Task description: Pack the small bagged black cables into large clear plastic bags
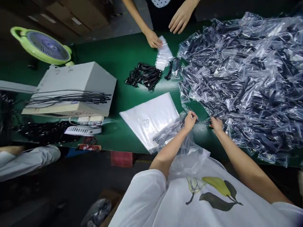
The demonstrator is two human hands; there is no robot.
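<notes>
Print [145, 123] on the large plastic bag [158, 108], left of my grip, is too small to read. My left hand [190, 121] is closed, fingertips together on a dark piece [193, 116] they mostly hide. My right hand [216, 124] pinches a bagged cable [207, 122] beside the pile of bags [251, 78], which spreads rightward and beyond it.

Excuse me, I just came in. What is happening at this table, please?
The person's left hand seems to hold a packet beside a large clear bag; the right hand touches the edge of a heap of bagged black cables. Across the green table, a co-worker's hand holds small clear bags near unbagged cables.
</notes>
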